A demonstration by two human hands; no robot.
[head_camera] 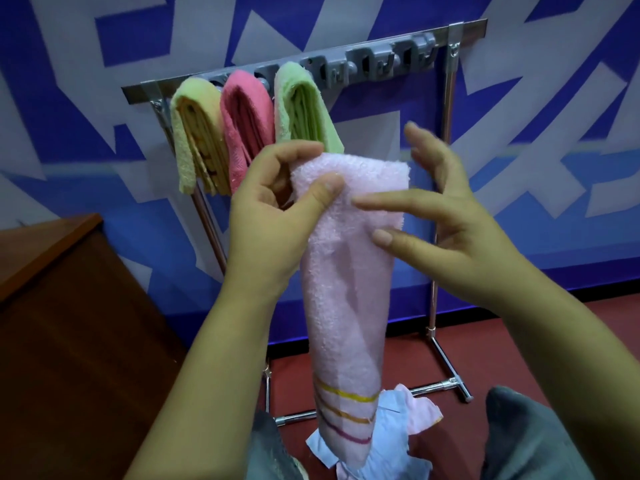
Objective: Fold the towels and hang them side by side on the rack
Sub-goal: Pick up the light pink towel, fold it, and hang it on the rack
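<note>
The pale pink towel (346,289) hangs with its long axis nearly vertical, its folded top just below and in front of the rack (346,51), whose bare stretch of bar lies up and to the right of the green towel (304,112), the last of three already hung. The left hand (273,209) pinches the towel's top between thumb and curled fingers and is the nearer to the bar; the right hand (446,216) is spread wide, fingertips just touching the towel's right side, gripping nothing

no legible text, labels or numbers
</note>
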